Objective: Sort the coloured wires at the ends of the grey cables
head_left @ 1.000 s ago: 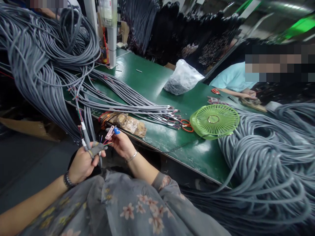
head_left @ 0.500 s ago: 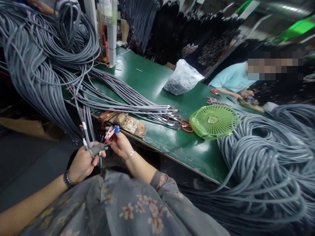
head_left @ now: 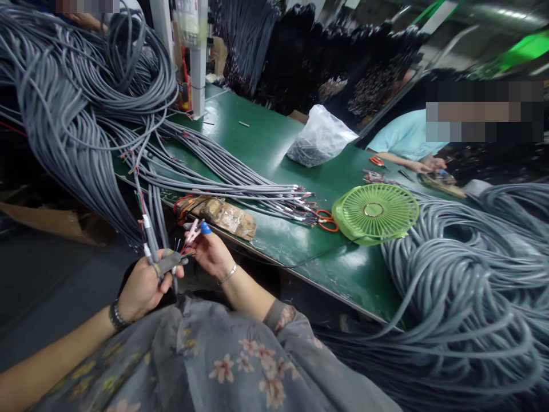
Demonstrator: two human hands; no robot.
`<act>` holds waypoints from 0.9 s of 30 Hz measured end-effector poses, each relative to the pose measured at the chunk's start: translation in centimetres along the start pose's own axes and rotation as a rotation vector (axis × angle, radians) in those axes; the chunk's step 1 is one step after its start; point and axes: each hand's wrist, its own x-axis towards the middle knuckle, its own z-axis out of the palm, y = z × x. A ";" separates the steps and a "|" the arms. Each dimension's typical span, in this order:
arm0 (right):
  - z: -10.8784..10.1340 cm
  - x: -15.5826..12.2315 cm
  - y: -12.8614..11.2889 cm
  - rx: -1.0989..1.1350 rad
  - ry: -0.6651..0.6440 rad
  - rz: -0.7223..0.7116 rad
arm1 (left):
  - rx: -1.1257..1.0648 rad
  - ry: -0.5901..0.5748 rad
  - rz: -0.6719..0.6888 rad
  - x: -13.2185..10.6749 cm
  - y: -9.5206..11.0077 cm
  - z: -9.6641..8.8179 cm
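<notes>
My left hand (head_left: 139, 289) is closed round a grey cable (head_left: 150, 234) with a white band near its end. Grey wrapping covers a finger of that hand. Thin coloured wires (head_left: 186, 250) fan out past it toward my right hand (head_left: 214, 254), which wears a blue cover (head_left: 206, 228) on the thumb. The right fingers are pinched together at the wires beside a small pale pink clip-like piece (head_left: 194, 230); its exact kind and the grip on it are partly hidden. Beyond my hands, a worn, tape-covered block (head_left: 234, 218) lies along the table edge.
On the green table (head_left: 261, 143) lie a bundle of grey cables (head_left: 240, 186), orange-handled scissors (head_left: 328, 221), a green fan (head_left: 373, 210) and a plastic bag (head_left: 319, 137). Large cable coils (head_left: 463, 286) flank the right side, more (head_left: 64, 114) the left. A co-worker (head_left: 403, 137) sits across.
The pink piece has turned slightly in the right hand, which stays close to the left. The whole view has shifted a little; the left hand keeps its hold.
</notes>
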 end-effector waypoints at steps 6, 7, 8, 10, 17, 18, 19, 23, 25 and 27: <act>-0.3 0.2 0.0 -0.093 0.004 -0.074 | -0.037 0.001 -0.021 0.1 0.0 -0.3; -0.4 0.3 0.0 -0.122 0.018 -0.103 | -0.045 -0.001 -0.034 0.2 0.0 -0.3; -0.4 0.4 0.1 -0.151 0.036 -0.134 | -0.051 -0.010 -0.047 0.3 0.0 -0.3; -0.5 0.6 0.3 -0.192 0.067 -0.183 | -0.058 -0.037 -0.066 0.6 0.1 -0.4; -0.1 1.3 0.4 -0.066 -0.011 -0.026 | -0.068 -0.134 -0.090 1.3 0.0 -1.0; -0.1 1.4 0.4 -0.034 -0.014 -0.005 | -0.066 -0.135 -0.091 1.4 -0.1 -1.0; 0.0 1.5 0.5 -0.006 -0.004 0.003 | -0.064 -0.134 -0.091 1.5 -0.2 -1.0; 0.2 1.6 0.6 0.053 0.040 0.006 | -0.045 -0.115 -0.086 1.5 -0.3 -0.8; 0.2 1.4 0.6 0.048 0.032 0.005 | -0.033 -0.100 -0.078 1.4 -0.3 -0.6; 0.1 1.1 0.5 0.033 0.017 0.006 | -0.029 -0.078 -0.074 1.2 -0.2 -0.4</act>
